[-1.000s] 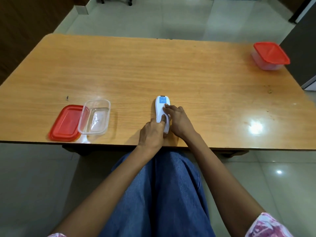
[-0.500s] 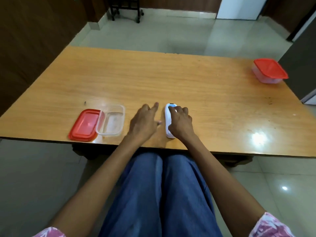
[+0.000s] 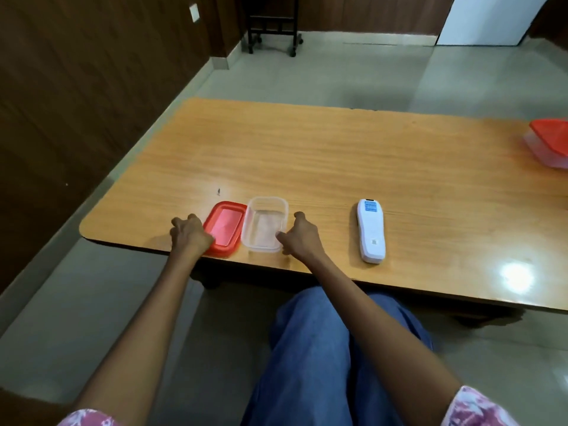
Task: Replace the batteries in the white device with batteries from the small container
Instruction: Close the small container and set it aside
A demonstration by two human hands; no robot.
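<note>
**White device** (image 3: 371, 230): lies flat on the table (image 3: 338, 155) near the front edge, well right of both hands and untouched. It has a blue label at the far end and a small square code near the near end; the print is too small to read.

**Clear container** (image 3: 266, 224): open, its red lid (image 3: 224, 227) flat against its left side.

**Left hand** (image 3: 190, 236): fingers curled together over the lid's near-left corner; whether they grip it cannot be told.

**Right hand** (image 3: 299, 236): fingers curled against the container's right wall, thumb raised; grip cannot be told.

**Surroundings**: a second tub (image 3: 550, 142) with a red lid at the table's far right; a black wheeled stand (image 3: 272, 26) on the floor beyond.
</note>
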